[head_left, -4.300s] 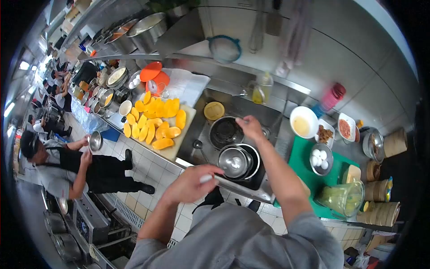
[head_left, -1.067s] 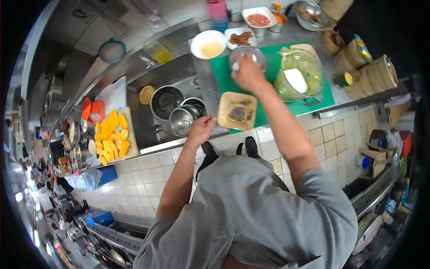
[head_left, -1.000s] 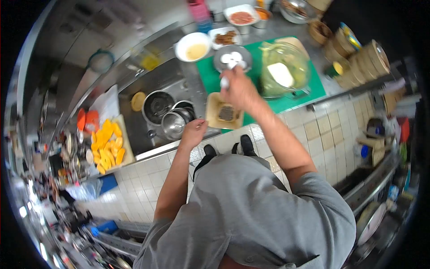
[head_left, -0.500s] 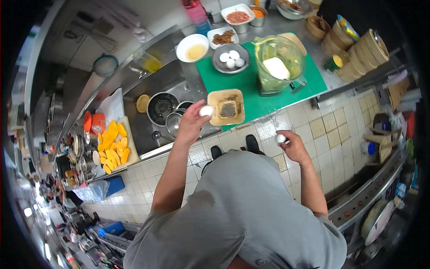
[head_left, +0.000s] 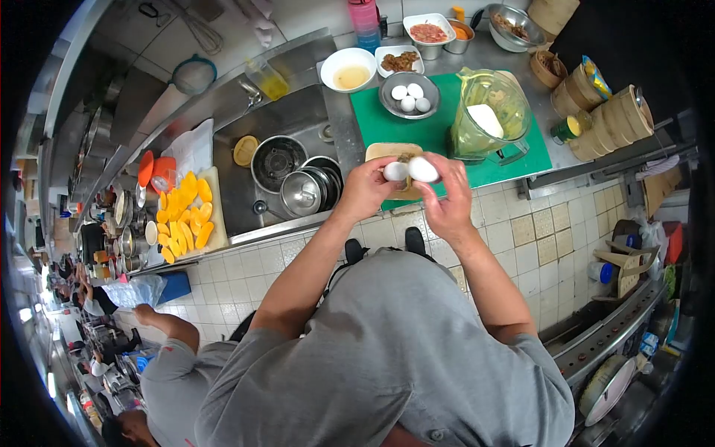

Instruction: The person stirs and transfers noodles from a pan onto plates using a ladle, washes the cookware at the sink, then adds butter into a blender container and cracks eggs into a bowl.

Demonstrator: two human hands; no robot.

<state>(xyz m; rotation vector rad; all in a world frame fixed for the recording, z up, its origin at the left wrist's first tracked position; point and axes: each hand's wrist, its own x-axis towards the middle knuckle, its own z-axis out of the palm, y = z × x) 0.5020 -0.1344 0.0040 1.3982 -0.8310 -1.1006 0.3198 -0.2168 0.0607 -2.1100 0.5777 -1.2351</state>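
My left hand (head_left: pixel 363 191) grips a white egg (head_left: pixel 395 172), and my right hand (head_left: pixel 450 200) grips another egg (head_left: pixel 423 170). The two eggs are side by side, touching or nearly so, above a beige square container (head_left: pixel 383 151) that my hands and the eggs partly cover. Beyond them, a grey metal bowl (head_left: pixel 389 108) with several white eggs rests on a green cutting board (head_left: pixel 372 128). To its right stands a clear blender jug (head_left: pixel 514 100) with greenish residue and something white inside.
Left of my hands a sink (head_left: pixel 231 190) holds metal pots and bowls. Orange-yellow slices (head_left: pixel 185 212) cover a board farther left. White dishes of food (head_left: pixel 430 31) and bamboo steamers (head_left: pixel 607 123) stand at the back and right. A co-worker (head_left: pixel 175 376) is close at lower left.
My right hand has come in from the lower right with its egg, beside the egg in my left hand. My left hand has moved slightly right. A co-worker has appeared at lower left.
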